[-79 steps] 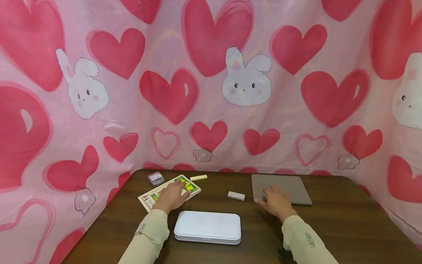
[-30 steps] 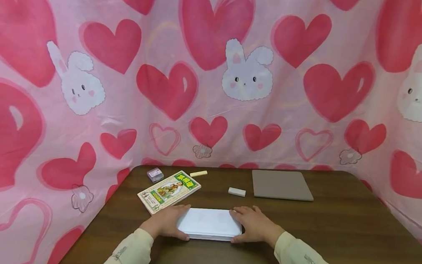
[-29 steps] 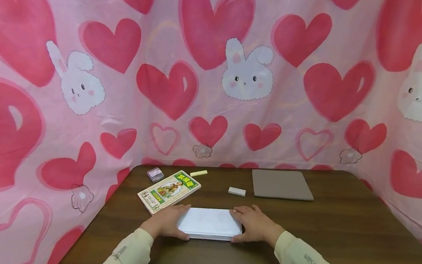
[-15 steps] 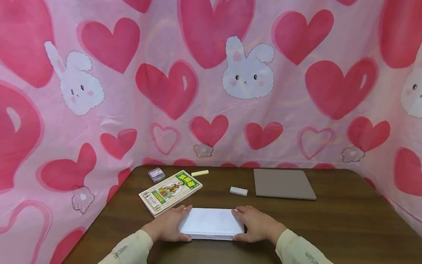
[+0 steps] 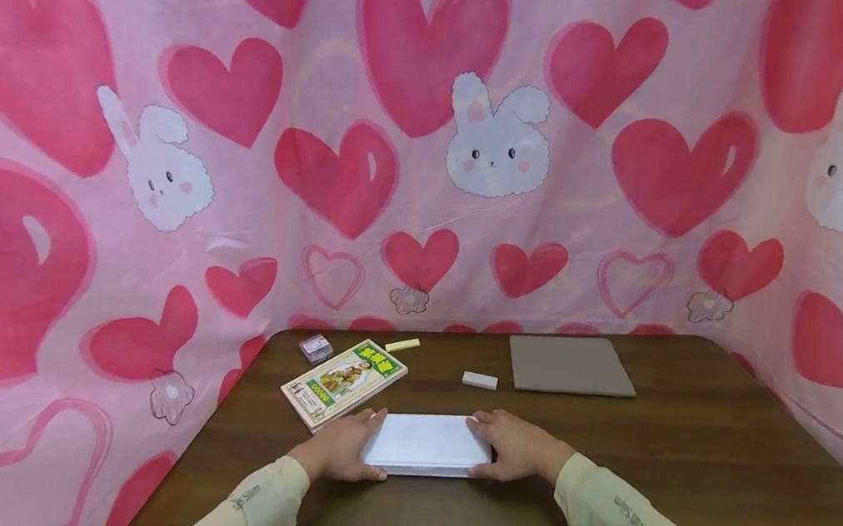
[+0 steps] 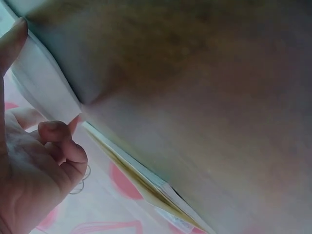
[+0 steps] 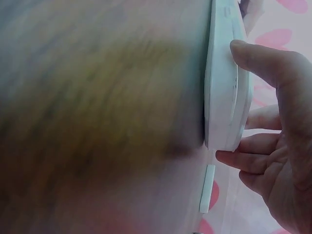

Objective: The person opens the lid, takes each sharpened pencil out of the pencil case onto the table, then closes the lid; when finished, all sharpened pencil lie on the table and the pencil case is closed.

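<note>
A flat white case [image 5: 427, 443] with rounded corners lies on the dark wooden table. My left hand [image 5: 345, 444] grips its left end, thumb along the near side and fingers toward the far edge. At the opposite end my right hand [image 5: 518, 447] holds it in the same way. In the right wrist view, the right thumb presses the side of the white case [image 7: 224, 92], with the other fingers around its end. The left wrist view has the left thumb against the white case [image 6: 41, 73], some fingers curled below. Just beyond the left hand is a book [image 5: 343, 381] with a green and yellow cover.
Behind the book are a small purple box [image 5: 316, 349] and a pale yellow strip [image 5: 403, 345]. A small white block [image 5: 480, 380] lies beyond the case. Farther right is a flat grey slab [image 5: 571, 365], like a closed laptop. A pink heart-printed cloth [image 5: 412, 204] surrounds the table [image 5: 676, 452].
Earlier my left hand was on the book and my right hand on the grey slab. Both came to the ends of the white case. Over the last second they have barely moved.
</note>
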A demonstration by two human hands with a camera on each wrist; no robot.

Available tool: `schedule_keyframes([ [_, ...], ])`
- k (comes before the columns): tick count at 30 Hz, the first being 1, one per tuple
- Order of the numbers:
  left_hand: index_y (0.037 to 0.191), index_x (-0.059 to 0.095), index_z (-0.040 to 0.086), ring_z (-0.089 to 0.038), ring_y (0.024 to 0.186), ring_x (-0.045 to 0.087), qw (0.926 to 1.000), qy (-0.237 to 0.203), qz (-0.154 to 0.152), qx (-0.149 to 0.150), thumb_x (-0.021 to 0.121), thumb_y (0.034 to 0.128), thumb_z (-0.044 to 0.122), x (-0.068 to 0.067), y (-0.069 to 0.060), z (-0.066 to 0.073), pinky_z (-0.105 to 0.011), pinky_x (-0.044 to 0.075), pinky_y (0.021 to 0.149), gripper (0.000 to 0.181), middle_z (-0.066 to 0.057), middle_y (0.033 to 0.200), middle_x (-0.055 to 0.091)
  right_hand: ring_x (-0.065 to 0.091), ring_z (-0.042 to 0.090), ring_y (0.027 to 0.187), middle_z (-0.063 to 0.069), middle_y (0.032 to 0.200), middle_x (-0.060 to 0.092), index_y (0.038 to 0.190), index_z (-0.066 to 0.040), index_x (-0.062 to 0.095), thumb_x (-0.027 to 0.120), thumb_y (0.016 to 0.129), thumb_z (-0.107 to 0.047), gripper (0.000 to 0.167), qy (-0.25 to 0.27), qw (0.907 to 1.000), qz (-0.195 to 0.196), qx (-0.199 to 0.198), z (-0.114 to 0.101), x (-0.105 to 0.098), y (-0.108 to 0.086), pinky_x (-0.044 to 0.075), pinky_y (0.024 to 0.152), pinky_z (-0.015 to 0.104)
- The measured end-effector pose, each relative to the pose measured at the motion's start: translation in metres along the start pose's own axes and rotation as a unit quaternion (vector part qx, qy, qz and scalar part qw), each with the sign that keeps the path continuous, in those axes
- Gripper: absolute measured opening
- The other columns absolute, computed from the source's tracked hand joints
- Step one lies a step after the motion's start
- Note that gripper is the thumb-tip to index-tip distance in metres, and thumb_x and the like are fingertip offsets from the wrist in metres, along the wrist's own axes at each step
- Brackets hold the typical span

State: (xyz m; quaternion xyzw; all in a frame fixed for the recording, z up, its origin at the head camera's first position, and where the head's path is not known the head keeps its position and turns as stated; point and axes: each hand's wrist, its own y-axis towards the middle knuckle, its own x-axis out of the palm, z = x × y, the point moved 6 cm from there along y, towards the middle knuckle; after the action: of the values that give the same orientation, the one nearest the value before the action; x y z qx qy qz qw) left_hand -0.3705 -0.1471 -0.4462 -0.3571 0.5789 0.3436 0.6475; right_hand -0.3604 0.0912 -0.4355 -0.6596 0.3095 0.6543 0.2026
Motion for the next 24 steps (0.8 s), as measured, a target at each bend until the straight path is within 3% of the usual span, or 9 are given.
schedule_keyframes([
  [6, 0.143, 0.033, 0.006, -0.033, 0.121, 0.049, 1.0, -0.003, 0.007, 0.002, 0.065, 0.0694, 0.065, 0.001, -0.002, -0.001, -0.048, 0.04, 0.098, 0.1, -0.02, 0.138, 0.044, 0.055, 0.03, 0.113, 0.02, 0.129, 0.055, 0.129, -0.001, 0.052, 0.063, 0.079, -0.056, 0.075, 0.003, 0.9999, -0.009, 0.001, 0.001, 0.002, 0.001, 0.044, 0.096, 0.042],
  [15, 0.145, 0.029, 0.008, -0.034, 0.126, 0.044, 0.9996, -0.024, -0.011, 0.0, 0.065, 0.0683, 0.067, 0.007, -0.006, -0.005, -0.051, 0.037, 0.1, 0.103, -0.018, 0.143, 0.04, 0.055, 0.027, 0.116, 0.015, 0.13, 0.055, 0.129, -0.004, 0.054, 0.06, 0.081, -0.057, 0.072, 0.069, 0.997, -0.027, 0.021, 0.004, -0.001, -0.001, 0.043, 0.098, 0.042],
  [20, 0.145, 0.029, 0.01, -0.031, 0.127, 0.043, 0.9963, -0.085, -0.005, 0.005, 0.069, 0.0659, 0.064, 0.002, -0.003, -0.009, -0.052, 0.035, 0.102, 0.104, -0.014, 0.143, 0.04, 0.057, 0.024, 0.115, 0.01, 0.131, 0.056, 0.13, -0.01, 0.054, 0.056, 0.082, -0.06, 0.07, 0.108, 0.9931, -0.018, 0.042, 0.012, -0.004, 0.0, 0.045, 0.096, 0.043],
  [24, 0.144, 0.031, 0.011, -0.028, 0.126, 0.042, 0.9846, -0.174, 0.011, -0.005, 0.077, 0.0622, 0.058, 0.001, 0.0, -0.014, -0.052, 0.033, 0.104, 0.104, -0.009, 0.143, 0.041, 0.053, 0.028, 0.12, 0.011, 0.13, 0.056, 0.127, -0.01, 0.057, 0.053, 0.085, -0.058, 0.064, 0.131, 0.9904, 0.002, 0.044, 0.02, -0.007, 0.004, 0.042, 0.098, 0.047],
])
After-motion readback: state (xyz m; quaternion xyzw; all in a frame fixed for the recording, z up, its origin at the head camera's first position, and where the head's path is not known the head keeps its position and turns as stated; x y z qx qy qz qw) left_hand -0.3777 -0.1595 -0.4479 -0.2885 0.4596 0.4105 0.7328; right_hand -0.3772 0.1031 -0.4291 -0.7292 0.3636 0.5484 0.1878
